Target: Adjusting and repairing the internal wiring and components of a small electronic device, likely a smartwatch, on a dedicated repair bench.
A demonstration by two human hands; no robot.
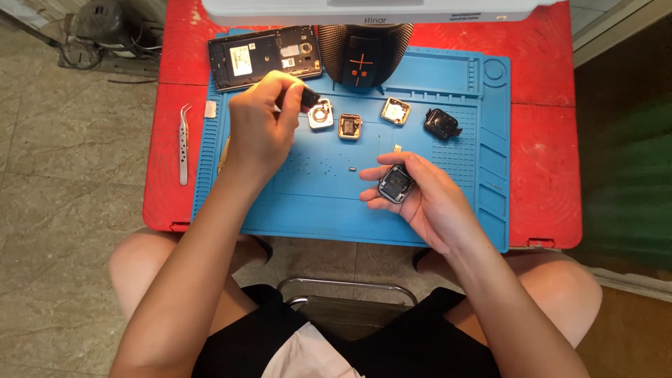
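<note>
My left hand (260,126) hovers over the blue work mat (315,203), pinching a small black part (309,98) just above a round-faced silver watch module (321,115). My right hand (420,199) cups an opened square smartwatch case (396,184) near the mat's front right. Three more watch pieces lie in a row on the mat: a gold-rimmed one (349,127), a silver one (395,110) and a black one (442,123).
An opened phone body (264,56) lies at the mat's back left beside a black mesh-covered stand base (364,52). Tweezers (184,143) rest on the red table (546,140) left of the mat. Tiny screws (322,164) dot the mat's middle.
</note>
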